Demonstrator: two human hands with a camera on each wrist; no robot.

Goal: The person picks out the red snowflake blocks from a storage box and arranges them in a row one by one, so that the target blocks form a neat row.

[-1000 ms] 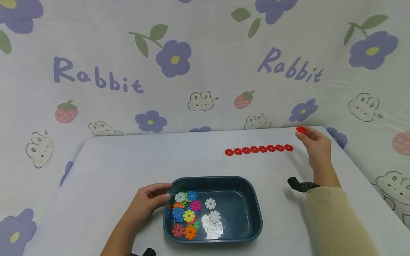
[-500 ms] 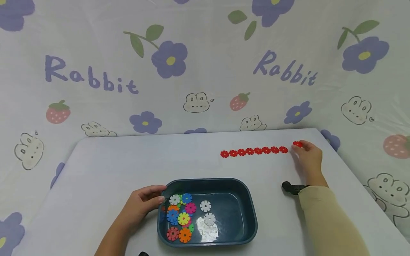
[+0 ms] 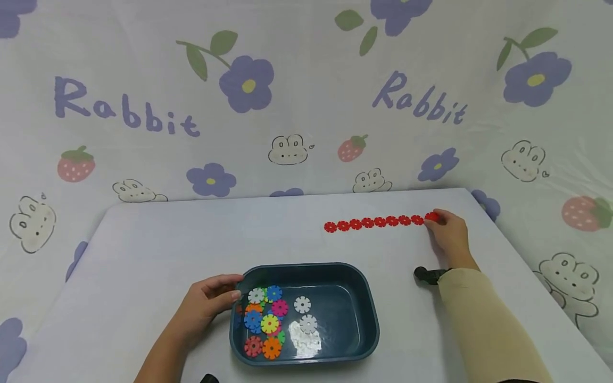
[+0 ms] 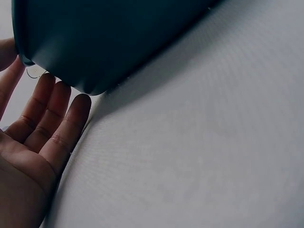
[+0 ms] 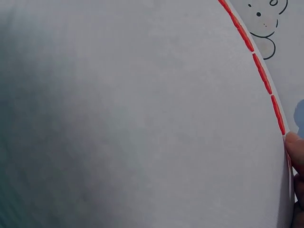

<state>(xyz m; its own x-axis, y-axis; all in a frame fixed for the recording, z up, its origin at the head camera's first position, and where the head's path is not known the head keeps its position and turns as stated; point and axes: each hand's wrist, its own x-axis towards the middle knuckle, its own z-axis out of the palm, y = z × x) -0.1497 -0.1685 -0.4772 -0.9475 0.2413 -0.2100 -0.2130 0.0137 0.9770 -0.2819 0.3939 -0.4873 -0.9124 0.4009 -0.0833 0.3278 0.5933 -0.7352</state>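
Note:
In the head view, a row of red snowflake discs (image 3: 367, 223) lies across the far right of the white table. At its right end my right hand (image 3: 451, 234) holds one more red snowflake disc (image 3: 431, 216) between thumb and fingers, down at the table beside the last disc. In the right wrist view the thumb (image 5: 295, 147) partly covers this disc. My left hand (image 3: 206, 303) grips the left rim of a dark teal tray (image 3: 306, 361). The left wrist view shows several fingertips against the tray's outer wall (image 4: 95, 47).
Inside the tray, several mixed-colour snowflake discs (image 3: 270, 323) are heaped at the left, and two white discs (image 3: 308, 324) lie near the middle. A patterned cloth (image 3: 297, 106) hangs behind the table (image 3: 201, 239). Black wrist straps stick out near both wrists.
My right hand has come down and left, bringing the held red disc from above the table to the row's right end. The left hand stays on the tray; the head view has shifted slightly.

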